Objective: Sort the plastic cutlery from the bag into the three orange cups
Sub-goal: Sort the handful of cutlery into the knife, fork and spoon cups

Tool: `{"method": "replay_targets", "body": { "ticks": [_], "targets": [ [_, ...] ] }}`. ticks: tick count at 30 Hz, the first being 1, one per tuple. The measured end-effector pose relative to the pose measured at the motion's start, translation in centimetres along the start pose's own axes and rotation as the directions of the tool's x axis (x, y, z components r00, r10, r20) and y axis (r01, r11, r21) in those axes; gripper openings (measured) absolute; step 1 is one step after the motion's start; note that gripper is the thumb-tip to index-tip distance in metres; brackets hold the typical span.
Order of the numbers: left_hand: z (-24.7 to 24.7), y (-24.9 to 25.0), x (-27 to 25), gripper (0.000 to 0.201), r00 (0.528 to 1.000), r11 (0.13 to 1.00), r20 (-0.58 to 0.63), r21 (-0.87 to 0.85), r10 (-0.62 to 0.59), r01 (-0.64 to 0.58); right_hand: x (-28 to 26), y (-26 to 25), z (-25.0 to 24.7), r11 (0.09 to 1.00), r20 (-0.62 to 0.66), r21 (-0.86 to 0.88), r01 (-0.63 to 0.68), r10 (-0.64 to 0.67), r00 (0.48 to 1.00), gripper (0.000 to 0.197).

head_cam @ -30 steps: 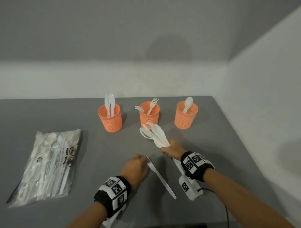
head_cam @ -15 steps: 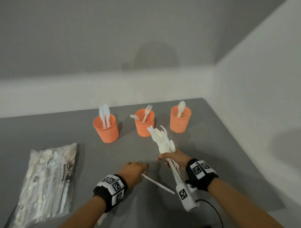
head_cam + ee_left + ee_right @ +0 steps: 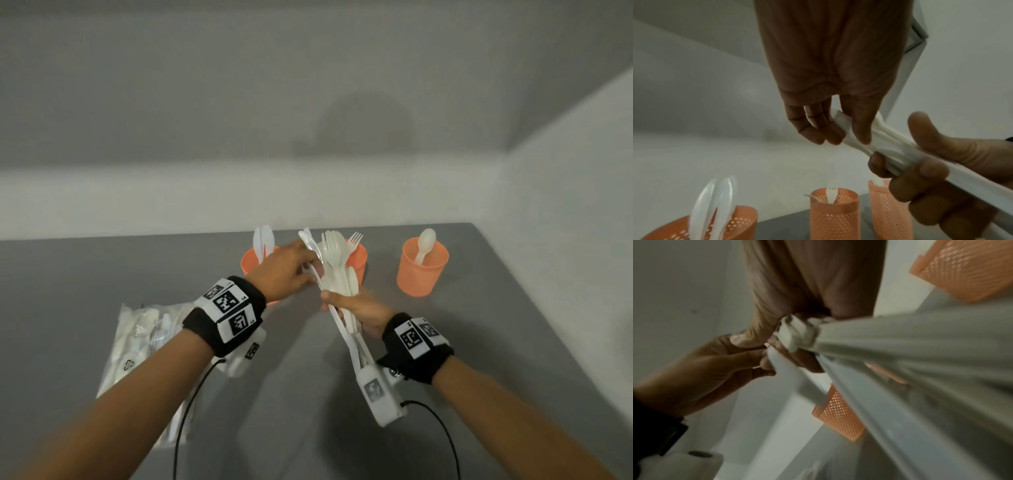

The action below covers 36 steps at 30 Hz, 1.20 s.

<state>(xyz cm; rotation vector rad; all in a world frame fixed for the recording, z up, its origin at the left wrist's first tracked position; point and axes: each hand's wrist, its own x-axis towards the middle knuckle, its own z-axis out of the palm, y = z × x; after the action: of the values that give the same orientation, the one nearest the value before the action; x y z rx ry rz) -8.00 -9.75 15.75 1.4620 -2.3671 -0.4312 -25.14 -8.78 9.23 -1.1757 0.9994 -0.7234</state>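
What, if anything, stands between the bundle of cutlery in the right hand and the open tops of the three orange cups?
Nothing visible blocks the way. The right hand grips the cutlery bundle above the table; the left hand pinches one piece of it. The three orange cups stand behind, tops open, each already holding a few pieces.

Orange perforated cups [image 3: 422,269]; white cutlery [image 3: 337,260]; grey table [image 3: 85,274]; black wristbands [image 3: 224,315] with checkered markers.

Both forearms are bare, with no sleeves. Each wrist wears a black band [image 3: 224,320] carrying white square tags printed with black-and-white block patterns. A white box-shaped camera unit [image 3: 378,394], also tagged, hangs under each wrist, and a thin black cable [image 3: 442,431] trails from each one.
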Motion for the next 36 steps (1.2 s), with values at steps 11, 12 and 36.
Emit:
{"method": "replay_targets", "body": {
  "ticks": [11, 12, 36],
  "targets": [
    [6.4, 0.3, -4.7, 0.029, 0.803, -0.11, 0.41, -0.908, -0.433, 0.404, 2.0, -2.4, 1.6, 0.927, -0.343, 0.244, 0.286, -0.193, 0.919, 0.084],
    [8.0, 0.3, -5.3, 0.042, 0.753, -0.254, 0.552, -0.833, -0.358, 0.491, 1.7, -2.7, 2.0, 0.92, -0.372, 0.235, 0.314, -0.213, 0.903, 0.077],
    [6.4, 2.7, -1.0, 0.04, 0.813, -0.334, 0.463, -0.874, -0.352, 0.353, 1.6, -2.0, 5.0, 0.927, -0.507, 0.028, 0.373, -0.308, 0.805, 0.043]
  ]
}}
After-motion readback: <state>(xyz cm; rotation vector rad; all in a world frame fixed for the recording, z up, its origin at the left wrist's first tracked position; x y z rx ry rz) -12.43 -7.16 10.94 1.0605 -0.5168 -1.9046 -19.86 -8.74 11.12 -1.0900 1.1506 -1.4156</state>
